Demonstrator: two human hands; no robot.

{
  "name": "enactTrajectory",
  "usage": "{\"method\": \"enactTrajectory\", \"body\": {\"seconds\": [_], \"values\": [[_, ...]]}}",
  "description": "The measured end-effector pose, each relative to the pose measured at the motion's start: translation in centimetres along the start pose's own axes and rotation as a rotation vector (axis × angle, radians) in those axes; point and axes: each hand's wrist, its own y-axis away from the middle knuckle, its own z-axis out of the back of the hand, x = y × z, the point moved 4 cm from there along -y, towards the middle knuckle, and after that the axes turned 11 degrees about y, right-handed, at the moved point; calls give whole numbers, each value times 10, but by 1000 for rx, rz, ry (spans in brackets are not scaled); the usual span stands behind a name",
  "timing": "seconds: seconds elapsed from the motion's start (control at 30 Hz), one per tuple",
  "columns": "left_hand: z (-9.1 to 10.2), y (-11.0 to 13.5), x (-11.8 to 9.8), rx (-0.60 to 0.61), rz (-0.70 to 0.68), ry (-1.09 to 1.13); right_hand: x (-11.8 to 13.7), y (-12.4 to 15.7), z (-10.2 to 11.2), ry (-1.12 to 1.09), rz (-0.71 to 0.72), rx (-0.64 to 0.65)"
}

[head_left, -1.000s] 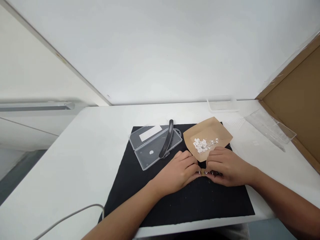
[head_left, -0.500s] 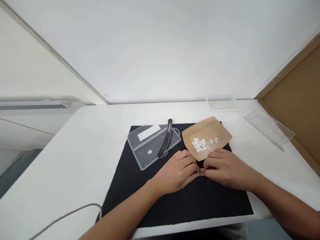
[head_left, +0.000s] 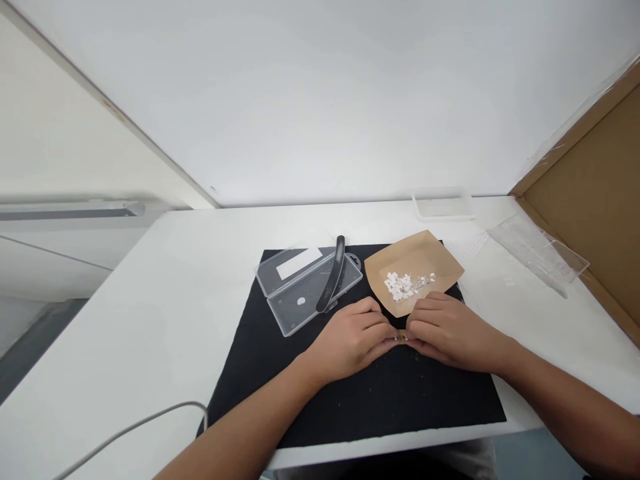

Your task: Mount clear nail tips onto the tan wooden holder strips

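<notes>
My left hand [head_left: 353, 337] and my right hand [head_left: 447, 330] rest side by side on a black mat [head_left: 350, 393], fingertips pinched together round a small brownish strip with tiny pieces on it [head_left: 401, 338]. Most of that strip is hidden under the fingers. Just behind the hands lies a brown paper sheet [head_left: 417, 263] with a small heap of white bits [head_left: 403, 285] on it. Left of the paper sits an open clear plastic case [head_left: 300, 293], and a dark curved tool [head_left: 334, 273] lies across it.
The mat lies on a white table [head_left: 175, 300] against a white wall. A grey cable [head_left: 125, 433] curls at the near left. Clear plastic trays [head_left: 537, 250] and a clear lid [head_left: 443, 207] sit at the back right, beside a brown board [head_left: 590, 200].
Both hands have drawn slightly closer together over the strip, and the right hand now covers more of it. The view has shifted a little.
</notes>
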Motion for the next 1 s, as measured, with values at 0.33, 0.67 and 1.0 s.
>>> {"method": "enactTrajectory", "body": {"seconds": [0.33,0.67,1.0], "values": [[-4,5,4,-9,40,-22,-3,-1,-7,-88,-72,-44],[-3,3,3,-14,55,10,-4,-2,-7,-163,-93,-54],[-2,5,4,-11,79,6,-5,-1,-11,-156,-110,-53]]}}
